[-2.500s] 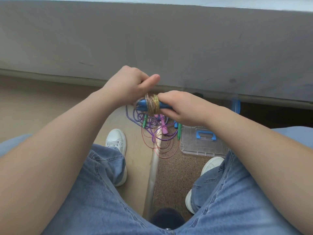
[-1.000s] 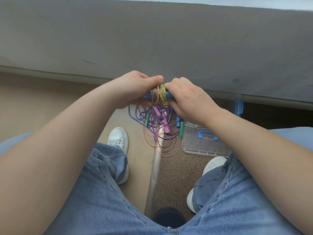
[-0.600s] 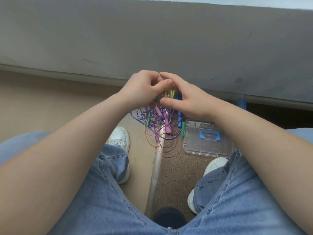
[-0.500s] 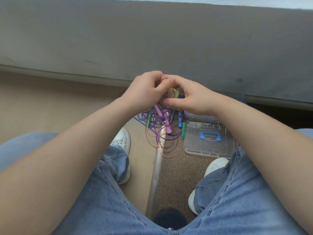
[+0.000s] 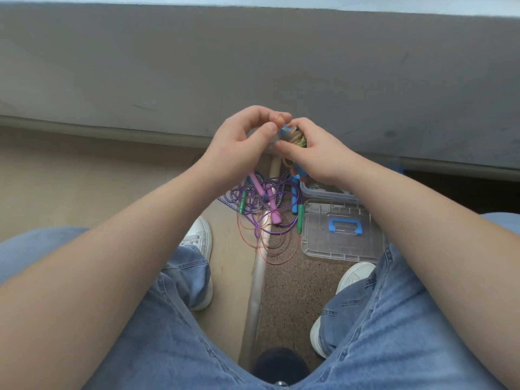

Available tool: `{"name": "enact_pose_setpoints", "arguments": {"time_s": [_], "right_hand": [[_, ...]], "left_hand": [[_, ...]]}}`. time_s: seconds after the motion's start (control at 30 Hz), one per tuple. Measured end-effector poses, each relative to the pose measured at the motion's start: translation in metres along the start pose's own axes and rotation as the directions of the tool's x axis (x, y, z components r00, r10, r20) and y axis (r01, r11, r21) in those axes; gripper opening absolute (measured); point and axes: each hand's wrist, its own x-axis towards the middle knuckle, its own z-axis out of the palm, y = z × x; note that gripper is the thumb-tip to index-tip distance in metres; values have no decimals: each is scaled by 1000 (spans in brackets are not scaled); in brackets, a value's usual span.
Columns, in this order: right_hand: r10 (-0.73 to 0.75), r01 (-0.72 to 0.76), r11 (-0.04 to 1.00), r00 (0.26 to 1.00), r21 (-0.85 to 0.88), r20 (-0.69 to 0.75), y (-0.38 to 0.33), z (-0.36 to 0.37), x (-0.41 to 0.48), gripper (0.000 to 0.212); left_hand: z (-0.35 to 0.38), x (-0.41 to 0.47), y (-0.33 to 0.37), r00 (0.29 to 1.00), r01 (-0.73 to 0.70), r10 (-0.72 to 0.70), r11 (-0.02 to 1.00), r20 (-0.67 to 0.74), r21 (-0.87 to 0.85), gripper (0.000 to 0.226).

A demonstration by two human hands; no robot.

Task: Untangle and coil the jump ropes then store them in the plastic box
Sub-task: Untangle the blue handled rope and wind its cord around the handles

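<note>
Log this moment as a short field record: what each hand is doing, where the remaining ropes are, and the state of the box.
right hand: grips the coiled rope bundle with blue handles
left hand: fingers curled at the bundle's end; what they pinch is hidden
remaining ropes: purple and red tangle on the floor, pink and green handles among it
plastic box: open, on the floor, partly hidden by the right forearm
lid: off, lying flat in front of the box
progress: nothing visibly stored yet

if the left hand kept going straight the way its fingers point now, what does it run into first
Most likely the coiled rope bundle held in the right hand. The left hand has its fingertips aimed rightward at it, almost touching. Depth is unclear from a single view, so it might meet the right hand's fingers instead.
</note>
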Motion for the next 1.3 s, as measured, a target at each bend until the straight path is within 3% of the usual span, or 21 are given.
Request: {"name": "enact_pose_setpoints", "arguments": {"time_s": [0.13, 0.37, 0.57, 0.67, 0.77, 1.0, 1.2, 1.3], "right_hand": [[24, -28, 984, 999, 177, 22, -4, 3, -3, 31], [-87, 98, 924, 995, 369, -46, -2, 10, -5, 25], [-165, 180, 940, 983, 291, -73, -2, 14, -8, 29], [-174, 196, 937, 980, 289, -100, -3, 13, -9, 30], [-167, 189, 918, 982, 348, -93, -3, 14, -9, 32], [-174, 197, 919, 980, 341, -96, 0, 15, -5, 44], [-240, 252, 928, 968, 273, -77, 1, 13, -5, 39], [-273, 277, 949, 961, 154, -43, 2, 11, -5, 38]], "left_hand": [[-4, -1, 0, 998, -66, 67, 997, -10, 46, 16], [-10, 4, 5, 982, 69, -76, 996, -174, -49, 9], [-11, 5, 4, 968, 161, -167, 986, -185, -49, 24], [-13, 6, 1, 961, 181, -186, 983, -203, -43, 17], [-13, 6, -3, 963, 158, -164, 986, -212, -47, 7], [-9, 6, -1, 966, 95, -96, 995, -240, -19, 9], [-8, 6, 0, 977, 142, -155, 985, -146, -100, 10], [-9, 6, -5, 974, 156, -171, 982, -148, -109, 8]]}}
